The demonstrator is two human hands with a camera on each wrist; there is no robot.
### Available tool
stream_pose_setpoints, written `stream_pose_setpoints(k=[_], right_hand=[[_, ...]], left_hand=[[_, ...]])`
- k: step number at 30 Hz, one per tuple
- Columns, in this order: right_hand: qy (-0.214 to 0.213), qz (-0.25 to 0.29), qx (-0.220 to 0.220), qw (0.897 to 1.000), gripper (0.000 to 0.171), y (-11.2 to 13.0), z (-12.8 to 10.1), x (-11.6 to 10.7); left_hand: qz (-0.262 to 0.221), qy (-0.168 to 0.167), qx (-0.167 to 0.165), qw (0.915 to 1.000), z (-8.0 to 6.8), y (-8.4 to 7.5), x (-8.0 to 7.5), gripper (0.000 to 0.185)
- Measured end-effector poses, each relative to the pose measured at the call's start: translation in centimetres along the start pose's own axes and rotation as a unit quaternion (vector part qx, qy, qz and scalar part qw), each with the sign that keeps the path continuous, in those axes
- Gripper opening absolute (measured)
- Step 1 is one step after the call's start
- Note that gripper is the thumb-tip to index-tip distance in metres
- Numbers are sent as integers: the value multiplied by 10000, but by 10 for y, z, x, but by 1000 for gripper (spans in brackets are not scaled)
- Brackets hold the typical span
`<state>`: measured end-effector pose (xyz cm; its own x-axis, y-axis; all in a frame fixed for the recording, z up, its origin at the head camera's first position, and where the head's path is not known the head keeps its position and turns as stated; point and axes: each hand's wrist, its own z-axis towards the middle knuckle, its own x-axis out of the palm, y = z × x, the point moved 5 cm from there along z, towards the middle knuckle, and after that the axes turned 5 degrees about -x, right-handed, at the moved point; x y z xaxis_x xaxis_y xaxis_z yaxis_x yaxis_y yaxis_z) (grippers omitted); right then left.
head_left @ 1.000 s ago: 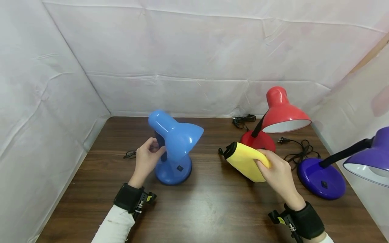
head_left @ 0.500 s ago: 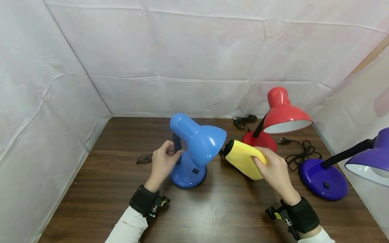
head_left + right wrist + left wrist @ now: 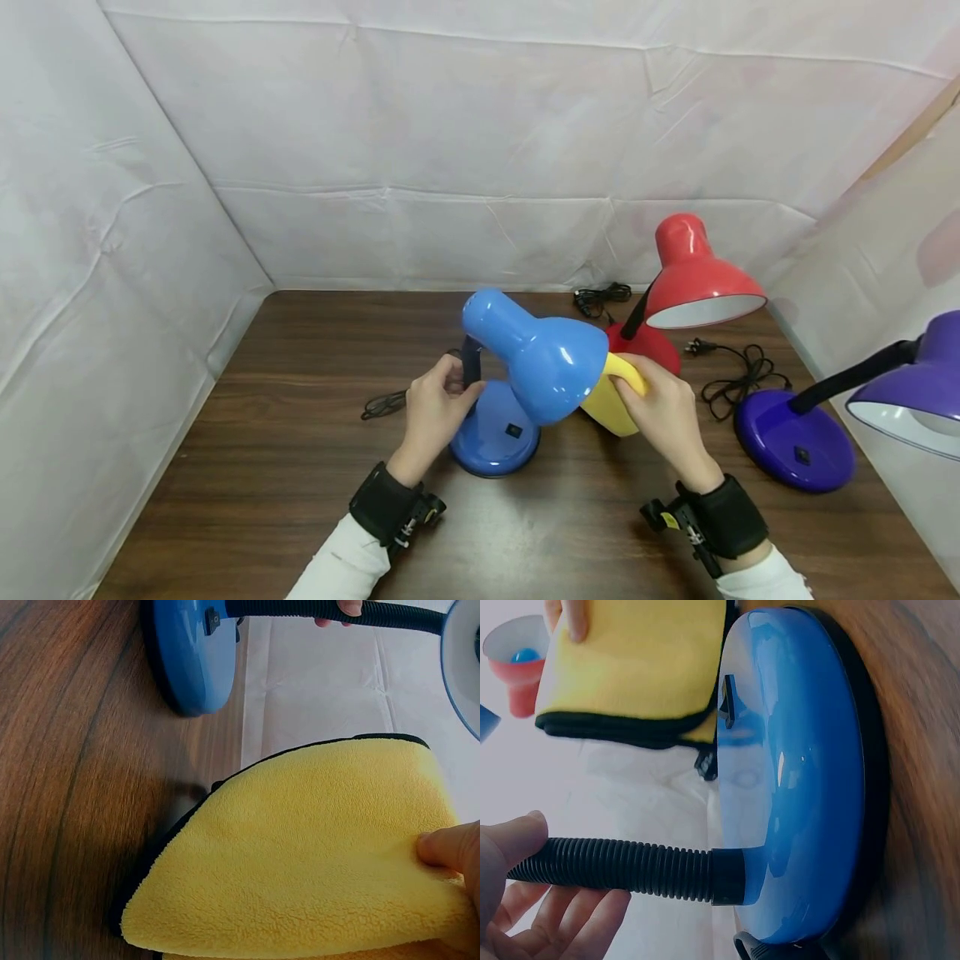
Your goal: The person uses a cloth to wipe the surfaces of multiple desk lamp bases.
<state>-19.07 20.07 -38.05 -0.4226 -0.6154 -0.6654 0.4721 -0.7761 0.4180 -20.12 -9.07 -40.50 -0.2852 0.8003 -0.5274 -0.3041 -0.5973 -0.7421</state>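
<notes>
White sleeves (image 3: 339,560), broad black wristbands (image 3: 384,503) and small black wrist cameras (image 3: 656,515) marked with yellow

R hand (image 3: 459,855) pinches yel. cloth (image 3: 300,855), blue lamp base (image 3: 191,664) nr it on wd. table (image 3: 67,787).

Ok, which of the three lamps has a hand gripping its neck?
The blue lamp: the left hand grips its black neck. The red lamp and purple lamp have no hand on theirs.

Head camera: above, facing forward-down on my left hand (image 3: 437,408), right hand (image 3: 663,408) and table (image 3: 240,467). Left wrist camera (image 3: 430,509): close, turned sideways, facing blue lamp (image 3: 806,772). Right wrist camera (image 3: 656,515): likewise, facing yellow cloth (image 3: 292,847). Wrist views share lamp and cloth.
</notes>
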Motion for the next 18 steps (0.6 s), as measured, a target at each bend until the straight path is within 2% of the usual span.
stream_pose_setpoints(k=[4, 7, 12, 16, 18], right_hand=[[-17, 21, 32, 10000, 22, 0, 3, 5], [-56, 104, -63, 9999, 8, 1, 5, 9], [-65, 249, -162, 9995, 22, 5, 6, 14], [-5, 768, 200, 9968, 11, 6, 6, 17], [-72, 1111, 375, 9931, 21, 6, 4, 18]], left_hand=[[120, -8, 144, 9998, -2, -8, 7, 24], [192, -27, 201, 9996, -4, -13, 11, 25], [316, -36, 241, 9992, -6, -19, 19, 26], [392, -30, 288, 9988, -7, -26, 23, 27], [404, -29, 324, 9987, -7, -29, 25, 27]])
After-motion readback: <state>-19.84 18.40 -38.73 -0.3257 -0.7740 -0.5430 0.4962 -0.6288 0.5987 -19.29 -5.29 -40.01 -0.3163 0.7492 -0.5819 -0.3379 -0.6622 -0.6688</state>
